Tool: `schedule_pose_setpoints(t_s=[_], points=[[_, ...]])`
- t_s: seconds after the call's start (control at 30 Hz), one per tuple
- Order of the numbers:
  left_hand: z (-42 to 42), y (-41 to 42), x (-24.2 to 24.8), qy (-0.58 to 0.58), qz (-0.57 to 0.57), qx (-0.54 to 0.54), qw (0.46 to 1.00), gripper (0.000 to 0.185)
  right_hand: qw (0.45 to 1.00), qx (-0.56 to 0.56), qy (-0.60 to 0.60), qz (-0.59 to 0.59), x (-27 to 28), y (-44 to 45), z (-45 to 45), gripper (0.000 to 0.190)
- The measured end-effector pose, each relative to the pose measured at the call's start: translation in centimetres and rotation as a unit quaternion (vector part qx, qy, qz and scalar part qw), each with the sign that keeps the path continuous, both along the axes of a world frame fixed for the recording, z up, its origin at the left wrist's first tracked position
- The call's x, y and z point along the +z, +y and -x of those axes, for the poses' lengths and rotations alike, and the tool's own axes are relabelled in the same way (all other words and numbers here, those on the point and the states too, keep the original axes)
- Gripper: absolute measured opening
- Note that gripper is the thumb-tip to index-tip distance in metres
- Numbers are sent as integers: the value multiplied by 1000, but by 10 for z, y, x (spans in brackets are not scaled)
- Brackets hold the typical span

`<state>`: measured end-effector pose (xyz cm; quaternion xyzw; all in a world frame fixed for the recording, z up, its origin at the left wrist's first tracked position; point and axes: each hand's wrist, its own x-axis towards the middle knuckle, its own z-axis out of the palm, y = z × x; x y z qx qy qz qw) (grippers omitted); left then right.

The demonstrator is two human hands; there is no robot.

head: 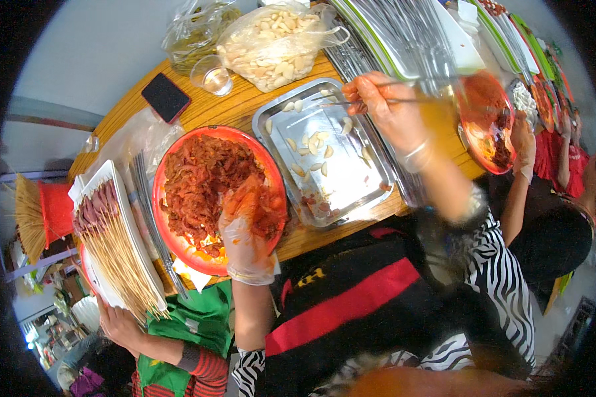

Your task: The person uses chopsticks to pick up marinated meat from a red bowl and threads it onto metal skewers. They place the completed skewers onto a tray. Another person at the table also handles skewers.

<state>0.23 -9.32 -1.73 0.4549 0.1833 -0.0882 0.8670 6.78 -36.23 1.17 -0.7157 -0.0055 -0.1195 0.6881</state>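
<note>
My left hand [248, 223], in a clear plastic glove stained red, reaches into a red-rimmed bowl [160, 233] of marinated sliced meat [203, 183]. Its fingertips are down in the meat, so whether they grip a piece is hidden. My right hand [385, 111], also gloved, pinches thin metal skewers [402, 100] above the right side of a metal tray [278, 164]. Their bare tips point left over the tray. Pale garlic cloves [318, 141] lie scattered in it, with a few red scraps of meat [323, 206] at its near end.
A bag of garlic cloves [278, 49], a plastic cup [213, 79] and a phone [166, 98] sit at the back. More metal skewers [407, 34] lie behind my right hand. At left, a co-worker's hand [121, 325] touches a white tray [146, 263] of skewered meat. Another gloved hand [524, 144] works at right.
</note>
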Motion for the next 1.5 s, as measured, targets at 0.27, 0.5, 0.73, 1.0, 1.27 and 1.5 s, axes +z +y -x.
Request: schedule_pose_setpoints(t_s=[0.27, 0.5, 0.73, 1.0, 1.27, 1.5], points=[[-2, -1, -1, 3, -20, -15, 1000, 28, 989, 54, 68, 121, 25, -38, 22, 25], [-4, -14, 6, 21, -32, -18, 999, 25, 981, 93, 12, 168, 8, -40, 20, 27], [1, -9, 4, 14, -1, -51, 999, 29, 995, 26, 92, 32, 15, -34, 35, 28], [-1, -19, 4, -7, -21, -50, 999, 27, 994, 26, 100, -38, 7, -23, 38, 25], [0, -20, 4, 17, -41, -64, 997, 26, 996, 56, 65, -8, -19, -10, 33, 21], [-6, -25, -1, 19, -25, -117, 993, 34, 995, 12, 87, -52, 10, -10, 42, 29]])
